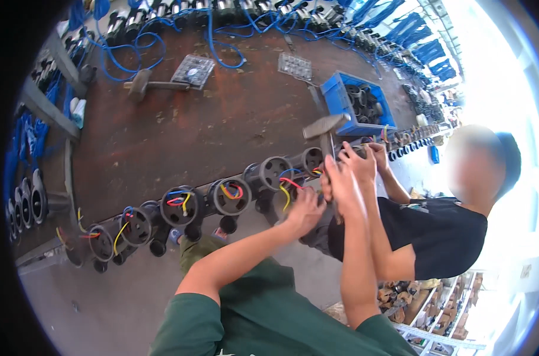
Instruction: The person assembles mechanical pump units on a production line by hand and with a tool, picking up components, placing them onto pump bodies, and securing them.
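Observation:
My left hand (305, 212) is closed at the end of a red wire (292, 182), which comes out of a round black housing (276, 172) on the table's near edge. A yellow wire (285, 197) hangs from the same housing, just left of that hand. Close by on the right, my right hand (346, 193) is raised with its fingers curled round something dark, mostly hidden. Beyond it lies a hammer (326, 126), its handle partly covered. Another smaller black housing (312, 160) stands behind my hands.
More black housings (180, 204) with coloured wires line the near edge leftward. A co-worker's hands (373, 155) work close on my right. A blue crate (339, 98) of black parts, another hammer (140, 85) and blue cables (210, 41) are on the table (240, 118).

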### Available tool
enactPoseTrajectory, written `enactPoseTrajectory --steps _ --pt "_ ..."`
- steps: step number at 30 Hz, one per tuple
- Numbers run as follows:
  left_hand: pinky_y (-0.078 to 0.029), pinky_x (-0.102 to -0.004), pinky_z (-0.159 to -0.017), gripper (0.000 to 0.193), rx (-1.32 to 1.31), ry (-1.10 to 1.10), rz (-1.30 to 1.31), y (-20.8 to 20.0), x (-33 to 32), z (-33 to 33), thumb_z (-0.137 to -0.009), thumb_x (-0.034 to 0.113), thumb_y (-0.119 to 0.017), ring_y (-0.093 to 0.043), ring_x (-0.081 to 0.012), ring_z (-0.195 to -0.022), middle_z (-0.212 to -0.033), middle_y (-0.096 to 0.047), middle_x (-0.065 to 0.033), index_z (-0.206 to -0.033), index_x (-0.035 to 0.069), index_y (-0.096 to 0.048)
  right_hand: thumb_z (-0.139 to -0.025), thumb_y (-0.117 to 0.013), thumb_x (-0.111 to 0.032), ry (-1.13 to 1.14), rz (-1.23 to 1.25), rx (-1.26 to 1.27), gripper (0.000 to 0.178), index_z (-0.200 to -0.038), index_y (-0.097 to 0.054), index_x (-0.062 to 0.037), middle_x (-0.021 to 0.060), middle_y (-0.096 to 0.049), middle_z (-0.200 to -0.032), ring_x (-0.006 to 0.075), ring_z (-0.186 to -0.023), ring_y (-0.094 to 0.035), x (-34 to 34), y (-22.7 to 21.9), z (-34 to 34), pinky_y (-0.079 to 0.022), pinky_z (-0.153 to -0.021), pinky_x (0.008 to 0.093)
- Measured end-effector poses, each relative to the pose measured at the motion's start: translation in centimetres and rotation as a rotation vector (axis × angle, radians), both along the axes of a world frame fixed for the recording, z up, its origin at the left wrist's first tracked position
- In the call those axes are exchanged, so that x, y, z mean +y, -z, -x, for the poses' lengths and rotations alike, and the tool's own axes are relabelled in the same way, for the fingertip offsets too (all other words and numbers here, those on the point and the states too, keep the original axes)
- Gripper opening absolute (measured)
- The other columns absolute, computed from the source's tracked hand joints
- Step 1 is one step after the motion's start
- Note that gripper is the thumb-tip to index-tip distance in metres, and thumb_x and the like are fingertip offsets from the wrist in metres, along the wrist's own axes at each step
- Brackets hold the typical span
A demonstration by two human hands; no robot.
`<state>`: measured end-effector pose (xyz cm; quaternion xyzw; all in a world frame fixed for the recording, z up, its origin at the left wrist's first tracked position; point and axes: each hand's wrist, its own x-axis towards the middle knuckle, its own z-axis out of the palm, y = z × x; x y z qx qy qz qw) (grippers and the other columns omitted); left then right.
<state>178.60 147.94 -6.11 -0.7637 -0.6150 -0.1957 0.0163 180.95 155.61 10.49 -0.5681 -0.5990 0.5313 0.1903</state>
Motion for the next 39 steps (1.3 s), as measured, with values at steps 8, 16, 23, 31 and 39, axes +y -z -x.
enactPoseTrajectory --steps 8,16,23,31,39 --pt "-0.051 -0.044 -0.078 0.031 -0.522 0.308 0.092 -9.3 -19.3 11.6 -0.079 0.017 -0.07 -0.061 -0.0286 -0.089 -0.092 -0.061 -0.0085 -0.108 0.008 -0.064 -0.082 -0.057 -0.005 -0.137 -0.042 -0.146 0.014 -0.078 -0.068 0.003 0.0072 -0.064 -0.068 0.0173 -0.059 -0.061 15.3 10.2 6.5 -0.043 -0.05 0.0299" --pt "-0.053 -0.0455 -0.085 0.023 -0.271 -1.082 0.192 -4.8 -49.1 28.1 -0.08 0.007 -0.07 -0.064 -0.0348 -0.093 -0.093 -0.067 -0.0138 -0.103 0.004 -0.067 -0.095 -0.061 -0.011 -0.666 -0.56 0.569 0.009 -0.1 -0.067 -0.0068 0.0107 -0.07 -0.096 0.0272 -0.083 -0.066 -19.9 0.1 18.5 -0.053 -0.076 0.0381" --pt "-0.046 -0.0453 -0.096 0.026 0.067 -0.877 0.448 0.3 -54.9 40.2 -0.079 0.011 -0.07 -0.055 -0.0333 -0.11 -0.116 -0.06 -0.0142 -0.104 0.005 -0.067 -0.086 -0.064 -0.018 -1.485 -0.908 0.213 0.023 -0.104 -0.068 -0.0053 0.0085 -0.067 -0.095 0.0273 -0.089 -0.07 -39.4 16.3 28.5 -0.058 -0.072 0.0425" --pt "-0.047 -0.0444 -0.088 0.014 -0.058 -0.411 0.278 5.1 -56.5 47.1 -0.084 0.012 -0.065 -0.062 -0.0243 -0.105 -0.096 -0.067 -0.0042 -0.094 0.011 -0.074 -0.082 -0.061 -0.015 -1.188 -0.99 -0.208 0.014 -0.095 -0.063 -0.0093 0.0082 -0.062 -0.093 0.0286 -0.096 -0.065 -44.0 24.7 32.1 -0.052 -0.082 0.041" --pt "-0.043 -0.0394 -0.081 0.008 -0.146 -0.289 0.314 -2.5 -54.2 48.6 -0.068 0.014 -0.068 -0.053 -0.028 -0.092 -0.081 -0.055 -0.0052 -0.071 0.009 -0.063 -0.081 -0.064 -0.01 -1.243 -0.596 -0.211 0.013 -0.091 -0.061 -0.0029 0.0135 -0.062 -0.096 0.0337 -0.089 -0.067 -43.6 16.7 33.8 -0.056 -0.075 0.0464"
